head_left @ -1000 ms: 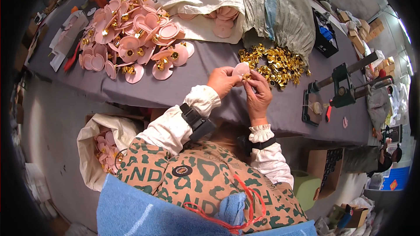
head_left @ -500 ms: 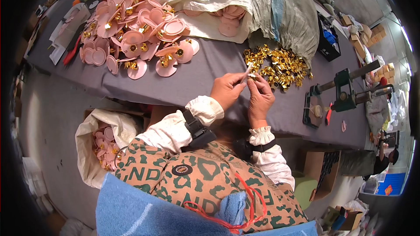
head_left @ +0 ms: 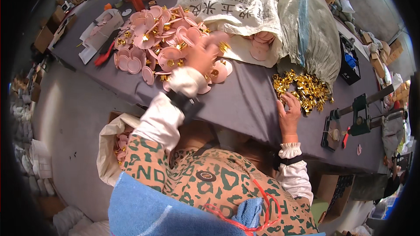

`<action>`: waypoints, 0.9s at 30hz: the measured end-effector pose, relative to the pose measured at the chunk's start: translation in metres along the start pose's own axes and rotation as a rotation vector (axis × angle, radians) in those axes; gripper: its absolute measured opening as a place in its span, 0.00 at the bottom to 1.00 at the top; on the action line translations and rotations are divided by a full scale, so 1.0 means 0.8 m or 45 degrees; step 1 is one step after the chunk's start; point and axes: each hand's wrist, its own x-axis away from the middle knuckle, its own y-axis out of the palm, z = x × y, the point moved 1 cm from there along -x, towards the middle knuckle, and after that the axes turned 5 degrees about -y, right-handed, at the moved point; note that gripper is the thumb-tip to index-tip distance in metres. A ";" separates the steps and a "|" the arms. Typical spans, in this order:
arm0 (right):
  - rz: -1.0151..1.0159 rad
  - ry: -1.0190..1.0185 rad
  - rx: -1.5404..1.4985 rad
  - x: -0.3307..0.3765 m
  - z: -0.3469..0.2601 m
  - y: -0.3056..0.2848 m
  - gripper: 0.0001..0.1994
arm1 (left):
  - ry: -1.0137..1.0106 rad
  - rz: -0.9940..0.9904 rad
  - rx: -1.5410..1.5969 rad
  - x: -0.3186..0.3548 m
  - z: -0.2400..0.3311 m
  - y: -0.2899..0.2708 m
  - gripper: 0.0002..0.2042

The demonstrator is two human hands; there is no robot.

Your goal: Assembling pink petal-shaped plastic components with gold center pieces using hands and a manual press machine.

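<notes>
— Where is the left hand [head_left: 202, 54] seen?

— It is stretched far out over the heap of pink discs [head_left: 162, 46] on the grey table [head_left: 245, 100]. The hand is blurred. A pink piece with a gold bit at its tip seems to be pinched in the grip, but how tightly the fingers are closed cannot be told.

— And the right hand [head_left: 288, 116]?

— It is laid at the near edge of the pile of gold clips [head_left: 304, 88]. The fingers are spread and bent, and the fingertips are touching the nearest clips. Nothing can be seen held in that grip.

— Which pile lies closer to which hand?

— The pink discs are found to the left and further away, right under the left hand. The gold clips are found to the right, just ahead of the right hand's fingertips. The two piles are well apart, with bare table between them.

— What else is seen?

— Two big sacks [head_left: 262, 13] are lying behind both piles. A white bag with more pink discs [head_left: 116, 146] is seen below the table edge, on the left side of the person.
</notes>
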 end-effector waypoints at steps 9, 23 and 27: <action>0.039 -0.025 0.148 0.011 0.027 0.028 0.10 | 0.658 0.397 -0.704 -0.058 -0.013 0.008 0.14; 0.208 0.075 -0.040 0.021 0.023 0.010 0.05 | 0.078 0.042 -1.301 -0.137 -0.147 0.221 0.28; 0.299 0.321 -0.260 0.018 0.013 0.009 0.09 | 0.075 0.170 -0.661 -0.115 -0.164 0.206 0.22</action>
